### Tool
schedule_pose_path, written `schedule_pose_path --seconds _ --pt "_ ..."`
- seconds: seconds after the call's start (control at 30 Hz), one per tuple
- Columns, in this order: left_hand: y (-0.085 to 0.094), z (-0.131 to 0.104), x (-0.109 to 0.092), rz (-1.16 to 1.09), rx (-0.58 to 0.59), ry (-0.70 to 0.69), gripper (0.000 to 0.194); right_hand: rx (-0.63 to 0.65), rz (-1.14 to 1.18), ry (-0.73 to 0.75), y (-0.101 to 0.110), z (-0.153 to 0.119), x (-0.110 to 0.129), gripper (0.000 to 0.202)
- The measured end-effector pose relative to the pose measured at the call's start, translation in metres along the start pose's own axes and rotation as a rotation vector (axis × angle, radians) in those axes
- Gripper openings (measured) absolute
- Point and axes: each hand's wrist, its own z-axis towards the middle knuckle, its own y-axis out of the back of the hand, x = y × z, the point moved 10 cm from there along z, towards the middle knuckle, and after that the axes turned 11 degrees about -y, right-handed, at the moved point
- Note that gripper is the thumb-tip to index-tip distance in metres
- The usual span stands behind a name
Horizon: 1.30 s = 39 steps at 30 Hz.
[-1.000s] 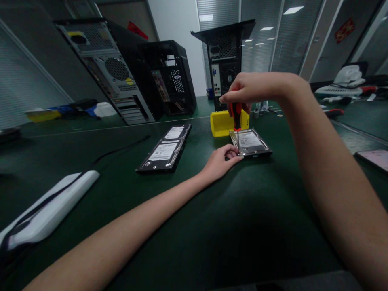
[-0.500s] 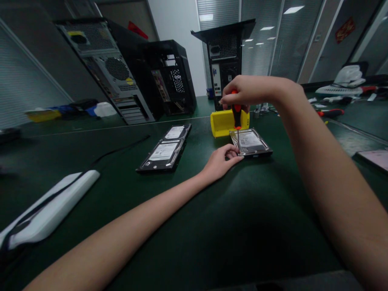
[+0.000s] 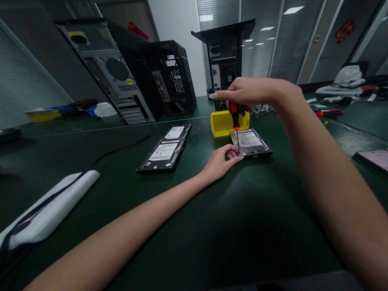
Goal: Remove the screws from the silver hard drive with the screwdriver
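A hard drive [image 3: 252,142] lies label up on the green table, right of centre. My left hand [image 3: 222,159] grips its near left corner with thumb and curled fingers. Above that drive my right hand [image 3: 239,95] is closed round the handle of a red and black screwdriver [image 3: 235,117], thumb stretched out to the left. The shaft points down, and its tip is at the drive's near left corner, close to my left fingertips. Which screw it sits on is too small to see. Right behind the drive stands a yellow plastic box [image 3: 220,124].
Two more hard drives [image 3: 165,151] lie end to end left of my left hand. Computer cases [image 3: 121,72] stand along the back. A white power strip [image 3: 57,202] with a black cable lies at the left. Another red-handled tool [image 3: 330,113] rests at the right.
My right thumb has swung out to the left and the fingers have shifted round the handle. The screwdriver leans slightly more to the left at its top. The drive and my left hand stay put.
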Motion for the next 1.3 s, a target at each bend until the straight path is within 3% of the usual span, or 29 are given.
schedule_pose_path --seconds 0.23,0.4,0.63,0.93,1.3 --pt "0.001 -0.002 0.001 0.018 0.007 0.014 0.032 0.126 0.098 0.046 -0.010 0.005 0.001 0.044" --pt "0.001 -0.001 0.001 0.031 0.003 0.006 0.032 0.121 0.150 0.089 -0.011 0.005 0.008 0.031" --pt "0.000 0.000 0.002 0.038 0.003 0.002 0.032 0.080 0.088 0.135 -0.010 0.002 0.017 0.030" --pt "-0.002 -0.001 0.001 0.021 0.004 0.020 0.029 0.117 0.050 0.090 -0.011 0.004 0.013 0.032" --pt "0.000 -0.002 0.002 0.046 0.009 0.025 0.033 0.211 0.144 0.060 -0.013 -0.015 0.018 0.035"
